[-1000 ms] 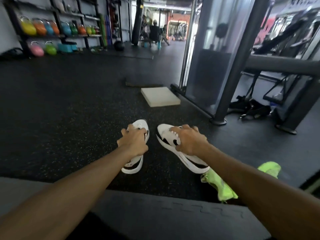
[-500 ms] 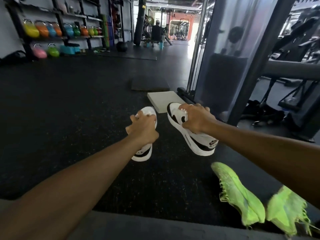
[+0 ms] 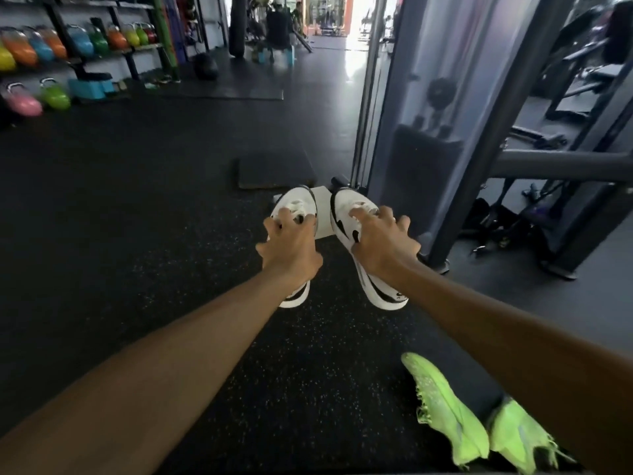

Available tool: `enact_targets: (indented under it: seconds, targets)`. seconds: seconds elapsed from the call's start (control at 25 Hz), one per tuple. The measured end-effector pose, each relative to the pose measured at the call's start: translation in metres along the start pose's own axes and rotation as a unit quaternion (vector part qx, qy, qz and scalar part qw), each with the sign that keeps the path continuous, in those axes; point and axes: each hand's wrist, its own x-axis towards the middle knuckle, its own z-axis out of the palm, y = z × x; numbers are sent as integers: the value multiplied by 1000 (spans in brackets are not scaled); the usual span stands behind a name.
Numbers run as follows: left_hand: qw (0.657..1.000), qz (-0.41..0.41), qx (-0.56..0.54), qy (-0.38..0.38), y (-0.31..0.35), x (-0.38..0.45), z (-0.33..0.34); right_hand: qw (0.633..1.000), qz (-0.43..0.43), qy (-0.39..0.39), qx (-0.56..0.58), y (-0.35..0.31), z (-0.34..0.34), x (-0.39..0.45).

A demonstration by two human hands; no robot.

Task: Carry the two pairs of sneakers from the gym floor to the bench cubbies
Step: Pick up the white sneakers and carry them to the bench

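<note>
Both arms reach out in front of me above the black rubber gym floor (image 3: 137,207). My left hand (image 3: 291,250) grips one white-and-black sneaker (image 3: 294,204) from above, toe pointing away. My right hand (image 3: 383,246) grips the matching white-and-black sneaker (image 3: 346,214), its heel (image 3: 387,296) hanging toward me. Both shoes are lifted off the floor, side by side. A neon-green pair lies on the floor at the lower right: one shoe (image 3: 445,409) and a second (image 3: 520,437), partly under my right forearm. No bench cubbies are in view.
A white foam pad (image 3: 323,214) and a dark mat (image 3: 274,173) lie just beyond the held shoes. A cable machine frame (image 3: 479,138) stands to the right with bags at its base. Kettlebell racks (image 3: 68,46) line the far left wall. A person sits far back.
Both hands have lifted the white-and-black sneakers up and forward off the floor. My view has risen and shifted, bringing the green pair fully into sight at the lower right.
</note>
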Motion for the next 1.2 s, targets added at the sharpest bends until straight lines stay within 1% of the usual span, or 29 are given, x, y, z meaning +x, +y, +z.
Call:
enact_targets:
  seconds: [0.12,0.2,0.28,0.44,0.52,0.6,0.64,0.76,0.88,0.96,1.04,1.2]
  targets:
    - [999,32,-13,4,17,-26,-50,999,38,-2,-5,-18,-47,-36]
    - [999,53,-9,8,37,-51,-99,997,71,-9,13,-26,-94,-67]
    - [997,76,-16,-2,71,-85,-151,993,109,-22,33,-23,-150,-106]
    - [990,125,-20,-69,164,-169,-262,977,205,-29,50,7,-287,-201]
    - [979,173,-22,-107,218,-223,-302,963,263,-17,57,38,-352,-260]
    - [961,234,-20,-143,281,-289,-334,944,322,9,74,79,-411,-335]
    - [952,267,-17,-149,311,-322,-342,935,344,27,82,101,-435,-373]
    - [919,367,-23,-143,415,-435,-352,902,417,83,67,180,-502,-491]
    - [881,456,-43,-115,525,-552,-351,864,487,125,31,271,-562,-603]
    - [857,501,-53,-106,607,-630,-352,832,535,148,14,334,-599,-675]
    - [838,526,-86,-112,673,-703,-354,804,570,172,-1,387,-632,-743]
    - [801,575,-117,-118,805,-811,-354,740,635,220,-32,497,-687,-855]
